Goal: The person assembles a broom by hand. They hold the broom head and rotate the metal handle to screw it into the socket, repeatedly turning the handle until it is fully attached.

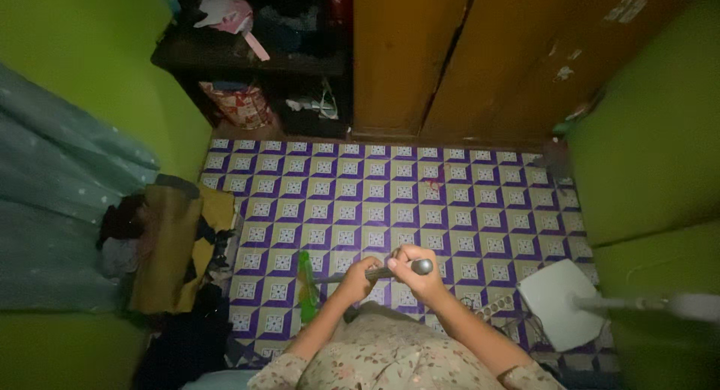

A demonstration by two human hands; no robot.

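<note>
Both sets of fingers were clamped on a grey handle [390, 271] low in the centre of the frame. The right hand [417, 272] gripped its rounded top end, and the left hand [358, 276] held it just beside, further down. The handle's long axis ran from the right hand leftward and down to a green broom head [307, 285] resting on the purple patterned floor [390, 187], left of both hands.

Both hands, left [358, 276] and right [414, 273], gripping grey broom handle [390, 271]; green broom head [306, 286] down on purple-patterned floor [390, 195]; white fan base [559, 300] beside.
</note>
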